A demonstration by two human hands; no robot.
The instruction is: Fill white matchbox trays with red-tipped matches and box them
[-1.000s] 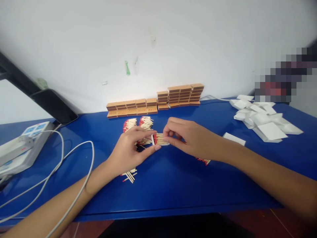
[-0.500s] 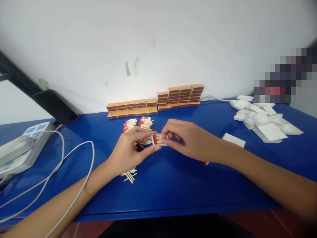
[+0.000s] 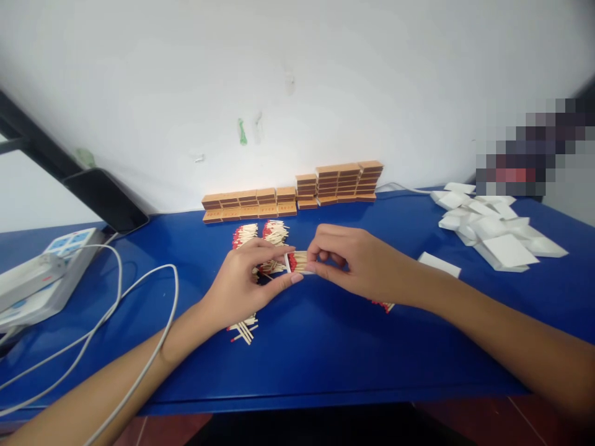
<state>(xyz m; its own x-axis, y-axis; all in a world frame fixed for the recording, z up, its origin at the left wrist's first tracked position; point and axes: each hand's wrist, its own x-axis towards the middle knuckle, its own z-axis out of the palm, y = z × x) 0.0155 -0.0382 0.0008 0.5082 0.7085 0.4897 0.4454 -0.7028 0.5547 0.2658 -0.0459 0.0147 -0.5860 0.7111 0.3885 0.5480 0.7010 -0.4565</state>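
Observation:
A small white matchbox tray [image 3: 287, 262] is held between the thumb and fingers of my left hand [image 3: 246, 275]. Red-headed matches [image 3: 300, 261] lie in it, heads toward the left. At its right end my right hand [image 3: 346, 254] is closed, thumb and fingertips pinching the matches' pale ends; that end of the tray is hidden behind the fingers. Piles of loose matches [image 3: 275, 231] lie behind and beside my left hand, partly covered by it. More loose matches [image 3: 242, 331] spread below my left wrist, and a few red heads [image 3: 385, 306] show under my right forearm.
Stacked orange-brown matchboxes [image 3: 341, 183] line the wall at the back of the blue table [image 3: 325, 347]. White trays [image 3: 497, 229] are heaped at the right, with one tray [image 3: 439, 265] nearer my right arm. A power strip [image 3: 51, 272], white cables and a dark phone-like slab [image 3: 109, 201] are at the left.
The matches in the tray look straighter, and my right fingertips have shifted slightly right along them. My left hand stays in place; the view has tilted very slightly.

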